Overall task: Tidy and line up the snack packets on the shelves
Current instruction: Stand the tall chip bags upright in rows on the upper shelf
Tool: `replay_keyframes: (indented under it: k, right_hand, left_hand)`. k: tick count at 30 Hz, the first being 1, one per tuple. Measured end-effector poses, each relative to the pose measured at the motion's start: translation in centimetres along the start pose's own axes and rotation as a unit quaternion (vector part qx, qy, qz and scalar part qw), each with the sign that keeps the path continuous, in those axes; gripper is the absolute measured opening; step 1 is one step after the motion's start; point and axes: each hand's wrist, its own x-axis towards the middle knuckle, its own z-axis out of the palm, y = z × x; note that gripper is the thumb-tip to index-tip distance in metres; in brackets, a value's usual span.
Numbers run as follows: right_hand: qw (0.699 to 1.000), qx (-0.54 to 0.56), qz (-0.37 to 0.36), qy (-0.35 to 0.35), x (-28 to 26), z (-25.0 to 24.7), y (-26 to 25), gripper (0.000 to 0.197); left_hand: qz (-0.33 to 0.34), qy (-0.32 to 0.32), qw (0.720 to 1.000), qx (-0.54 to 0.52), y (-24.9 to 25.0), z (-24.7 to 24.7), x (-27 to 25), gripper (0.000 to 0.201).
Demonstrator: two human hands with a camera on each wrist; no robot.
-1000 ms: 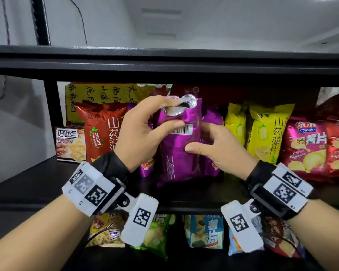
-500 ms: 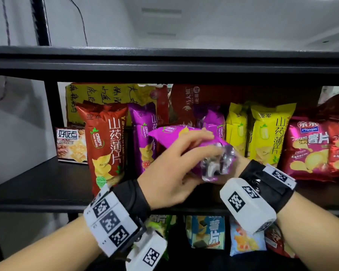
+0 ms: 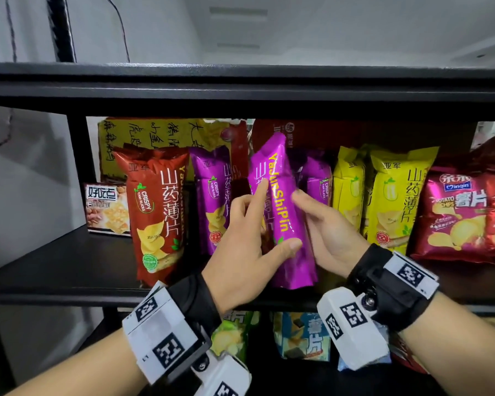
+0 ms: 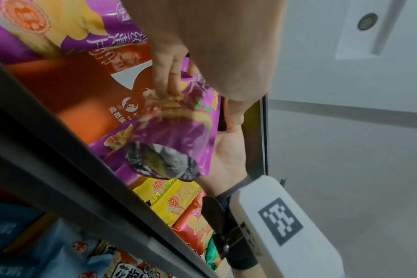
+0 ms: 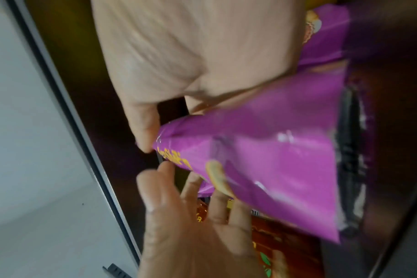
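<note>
A purple yam-crisp packet [image 3: 280,201] stands almost upright on the black shelf [image 3: 69,261], narrow side towards me, its top leaning slightly left. My left hand [image 3: 257,227] grips it low, thumb across the front and index finger stretched up its left face. From the right, my right hand [image 3: 317,224] cups the packet, thumb on its edge and fingers behind. The left wrist view shows the packet's silver bottom fold [image 4: 162,161] just above the shelf edge. The right wrist view is blurred; the packet [image 5: 274,159] lies between both hands.
A red yam packet [image 3: 155,207] and a purple one [image 3: 212,195] stand to the left, another purple one [image 3: 317,181] and yellow packets [image 3: 395,195] to the right, then red potato-chip bags [image 3: 457,212]. A biscuit box [image 3: 105,207] sits far left. The upper board [image 3: 240,87] hangs close overhead.
The purple packet was held flipped, then lay sideways in both hands; now it stands upright on the shelf between the other purple packets, both hands still on it.
</note>
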Motion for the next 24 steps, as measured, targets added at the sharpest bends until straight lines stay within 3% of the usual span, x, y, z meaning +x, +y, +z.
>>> replay_keyframes:
  k: [4, 7, 10, 12, 15, 17, 20, 22, 24]
  right_hand:
    - [0.997, -0.069, -0.025, 0.039, -0.4, -0.1, -0.8, 0.056]
    - [0.989, -0.130, -0.055, 0.046, -0.8, -0.3, -0.8, 0.045]
    - [0.978, -0.176, -0.087, 0.067, -1.0, 0.2, -0.6, 0.031]
    - [0.978, -0.151, -0.096, 0.103, -0.7, 0.4, -0.4, 0.028]
    - [0.984, -0.103, -0.093, 0.110, -0.5, 0.2, -0.5, 0.031]
    - [0.983, -0.131, -0.077, 0.098, -0.5, 0.4, -0.4, 0.027]
    - [0.988, -0.129, -0.012, 0.085, -0.4, 0.6, 0.4, 0.054]
    - [0.994, -0.088, 0.040, 0.054, -0.2, 1.0, 0.8, 0.055]
    - [0.995, -0.064, 0.062, 0.034, 0.2, 1.3, 1.0, 0.049]
  left_hand:
    - [-0.008, -0.016, 0.997, -0.072, -0.8, 0.8, 0.7, 0.103]
    - [-0.034, -0.021, 0.976, -0.213, -1.4, 1.4, 1.8, 0.093]
    - [-0.056, 0.014, 0.967, -0.248, -1.8, 1.4, 2.5, 0.076]
    - [-0.066, 0.049, 0.967, -0.241, -2.2, 1.3, 2.9, 0.068]
    - [-0.106, 0.087, 0.940, -0.313, -2.7, 1.1, 3.3, 0.074]
    - [-0.125, 0.094, 0.911, -0.381, -2.7, 0.8, 3.4, 0.070]
    - [-0.134, 0.070, 0.880, -0.450, -2.7, 0.8, 3.4, 0.050]
    - [-0.147, 0.055, 0.873, -0.461, -2.9, 1.2, 3.5, 0.045]
    - [-0.158, 0.049, 0.886, -0.434, -2.8, 1.5, 3.5, 0.051]
